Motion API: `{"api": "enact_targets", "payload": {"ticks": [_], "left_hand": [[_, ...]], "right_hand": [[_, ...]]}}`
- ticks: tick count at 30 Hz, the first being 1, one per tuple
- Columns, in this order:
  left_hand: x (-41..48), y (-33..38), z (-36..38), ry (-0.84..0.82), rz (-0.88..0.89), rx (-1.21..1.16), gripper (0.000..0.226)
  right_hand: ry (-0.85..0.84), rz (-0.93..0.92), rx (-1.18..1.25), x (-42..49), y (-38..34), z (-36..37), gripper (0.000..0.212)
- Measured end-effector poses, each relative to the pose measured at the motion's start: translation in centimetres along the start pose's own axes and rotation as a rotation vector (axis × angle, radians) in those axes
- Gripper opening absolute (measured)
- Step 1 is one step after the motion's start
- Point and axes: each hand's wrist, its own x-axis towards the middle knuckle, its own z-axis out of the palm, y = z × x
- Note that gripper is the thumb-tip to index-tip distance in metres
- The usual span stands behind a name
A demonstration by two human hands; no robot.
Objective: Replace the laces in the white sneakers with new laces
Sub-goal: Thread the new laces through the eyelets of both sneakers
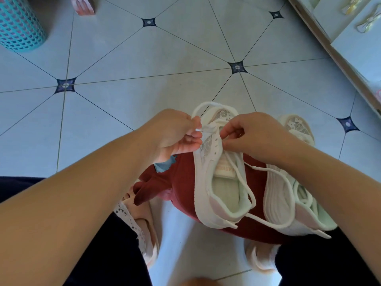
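Both grips on the white sneaker's [206, 195] lace [206, 103].
My left grip [175, 134] pinches the lace loop beside the eyelets; my right grip [252, 135] pinches lace near the tongue. The sneaker lies on red fabric [181, 178], the second sneaker [280, 199] just beside it.

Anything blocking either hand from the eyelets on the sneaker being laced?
Nothing visible. The left hand pinches the lace at the eyelet row of the sneaker, and the right hand pinches it from the other side. The second sneaker lies off to the right.
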Motion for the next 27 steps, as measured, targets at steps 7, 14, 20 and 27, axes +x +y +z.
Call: {"api": "enact_targets", "payload": {"ticks": [7,14,20,27], "left_hand": [[0.6,-0.6,0.3,0.041,0.103,0.104,0.012],[1.3,-0.6,0.9,0.116,0.193,0.171,0.014],[1.5,-0.8,1.1,0.146,0.227,0.131,0.012],[1.5,-1.3,2.2,0.111,0.222,0.127,0.005]], "right_hand": [[0.081,0.039,0.076,0.2,0.2,0.9,0.011],[0.119,0.072,0.171,0.0,0.6,1.6,0.017],[0.102,0.084,0.218,0.1,0.6,1.6,0.016],[0.16,0.055,0.217,0.1,0.6,2.0,0.011]]}}
